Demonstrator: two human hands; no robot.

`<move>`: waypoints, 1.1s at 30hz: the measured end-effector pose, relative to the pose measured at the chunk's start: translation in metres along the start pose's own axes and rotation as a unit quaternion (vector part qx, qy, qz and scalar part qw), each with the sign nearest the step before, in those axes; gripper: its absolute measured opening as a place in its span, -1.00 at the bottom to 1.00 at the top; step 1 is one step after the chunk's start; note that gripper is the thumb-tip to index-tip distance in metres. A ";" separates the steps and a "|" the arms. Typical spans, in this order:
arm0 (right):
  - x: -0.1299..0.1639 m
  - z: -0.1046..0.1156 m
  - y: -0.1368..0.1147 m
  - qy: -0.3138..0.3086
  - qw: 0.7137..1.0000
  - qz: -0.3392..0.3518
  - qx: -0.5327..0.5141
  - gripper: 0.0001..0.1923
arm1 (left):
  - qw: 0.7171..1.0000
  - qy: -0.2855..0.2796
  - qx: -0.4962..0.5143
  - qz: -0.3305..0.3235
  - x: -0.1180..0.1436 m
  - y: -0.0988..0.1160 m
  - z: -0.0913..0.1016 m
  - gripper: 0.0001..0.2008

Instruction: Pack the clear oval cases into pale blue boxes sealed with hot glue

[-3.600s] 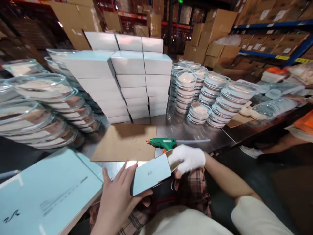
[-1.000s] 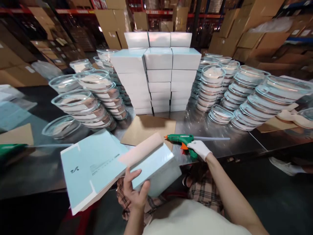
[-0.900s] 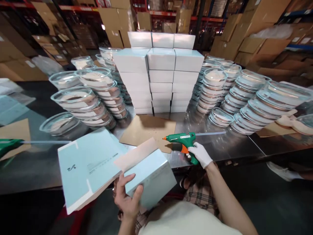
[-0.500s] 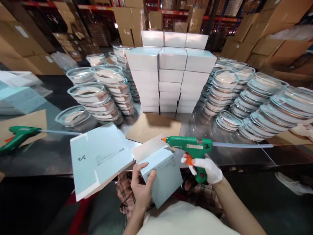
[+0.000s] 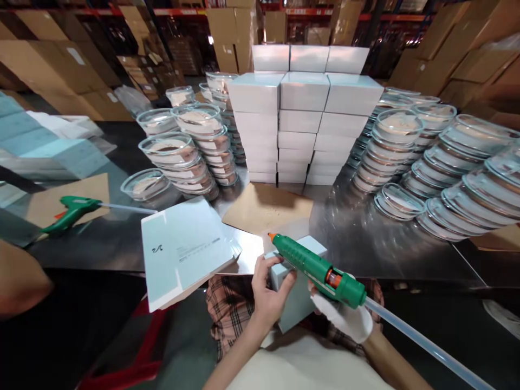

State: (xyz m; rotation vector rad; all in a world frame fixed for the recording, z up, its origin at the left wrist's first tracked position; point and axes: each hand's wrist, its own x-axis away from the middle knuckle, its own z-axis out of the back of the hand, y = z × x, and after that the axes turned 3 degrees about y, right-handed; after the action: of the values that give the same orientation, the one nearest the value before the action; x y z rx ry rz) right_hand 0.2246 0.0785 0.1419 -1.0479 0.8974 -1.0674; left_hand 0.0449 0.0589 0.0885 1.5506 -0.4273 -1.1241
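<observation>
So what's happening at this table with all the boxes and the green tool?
A person is putting together a small pale blue box. The bare left hand grips it over the lap while the white-gloved right hand aims a green glue gun, nozzle at the box's open flap. Flat box blanks lie on the steel table, with finished boxes and clear lidded dishes stacked behind. A second glue gun rests at the left.

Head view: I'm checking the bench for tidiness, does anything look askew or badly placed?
Yes. The stack of flat pale blue printed box blanks lies skewed, its near corner overhanging the shiny metal table edge. The stacks of clear lidded round dishes lean sideways.
</observation>
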 end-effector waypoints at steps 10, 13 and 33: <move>-0.004 0.022 0.009 0.099 0.991 -0.062 0.071 -0.82 | 1.000 0.006 -0.026 0.010 0.005 -0.004 0.006 -0.72; -0.006 0.033 0.022 0.137 0.985 -0.074 0.078 -0.78 | 0.999 0.013 -0.035 0.013 0.005 -0.005 0.007 -0.70; -0.118 0.060 0.074 0.002 0.954 -0.300 0.000 -0.57 | 0.991 0.031 0.069 0.107 -0.010 -0.012 0.030 -0.64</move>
State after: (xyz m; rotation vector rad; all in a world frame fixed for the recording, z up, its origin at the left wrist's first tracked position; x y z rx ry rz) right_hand 0.2690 0.2159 0.0959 -1.3609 0.5857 -1.5695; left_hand 0.0120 0.0542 0.0844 1.6124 -0.6259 -0.8945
